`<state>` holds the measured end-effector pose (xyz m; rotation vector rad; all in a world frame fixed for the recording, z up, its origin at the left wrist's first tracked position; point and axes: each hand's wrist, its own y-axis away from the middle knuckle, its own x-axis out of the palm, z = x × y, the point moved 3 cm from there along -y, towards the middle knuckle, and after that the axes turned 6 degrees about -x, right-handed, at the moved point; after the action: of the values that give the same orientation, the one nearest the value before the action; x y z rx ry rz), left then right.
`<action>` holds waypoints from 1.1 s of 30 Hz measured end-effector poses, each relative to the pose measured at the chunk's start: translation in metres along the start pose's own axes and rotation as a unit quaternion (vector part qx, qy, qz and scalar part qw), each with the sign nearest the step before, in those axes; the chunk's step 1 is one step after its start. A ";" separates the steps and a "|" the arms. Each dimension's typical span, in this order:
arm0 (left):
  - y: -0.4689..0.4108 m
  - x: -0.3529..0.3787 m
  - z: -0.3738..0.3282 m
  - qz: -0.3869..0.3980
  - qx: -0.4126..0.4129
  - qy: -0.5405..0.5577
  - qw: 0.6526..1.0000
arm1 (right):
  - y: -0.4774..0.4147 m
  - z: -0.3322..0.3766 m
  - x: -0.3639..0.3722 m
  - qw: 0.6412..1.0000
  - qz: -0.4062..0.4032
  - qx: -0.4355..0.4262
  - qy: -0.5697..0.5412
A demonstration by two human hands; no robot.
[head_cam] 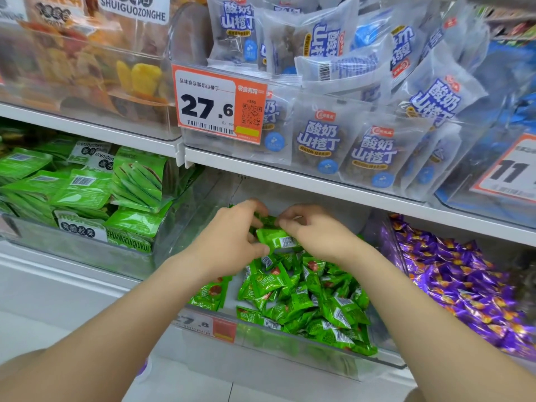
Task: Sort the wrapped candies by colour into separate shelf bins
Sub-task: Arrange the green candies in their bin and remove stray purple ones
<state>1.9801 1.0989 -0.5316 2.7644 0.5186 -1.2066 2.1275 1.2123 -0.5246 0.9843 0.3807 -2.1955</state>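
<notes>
My left grip (232,236) and my right grip (316,232) are both pinched on one green candy (277,238) in the middle of the frame. It is just above the green pile (313,303) in the clear bin (290,340).

You enter the clear plastic bin (191,227) only through the gap under the white shelf board (290,178). Heaped green wrapped candies (304,300) fill its front; its back lies bare, clear side walls closing both flanks.
</notes>
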 end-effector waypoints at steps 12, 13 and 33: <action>0.003 -0.015 -0.003 -0.094 0.012 0.024 0.995 | 0.017 0.004 0.000 0.971 0.027 0.049 -0.233; 0.001 -0.015 -0.003 -0.094 0.010 0.003 0.996 | 0.017 0.006 0.000 0.979 0.023 0.011 -0.205; -0.022 0.019 0.034 0.053 -0.067 -0.256 0.963 | -0.059 -0.031 0.052 0.989 -0.047 0.091 0.105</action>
<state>1.9616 1.1177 -0.5674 2.2080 0.3743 -1.7032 2.0786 1.2457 -0.5844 1.3294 0.3316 -2.2467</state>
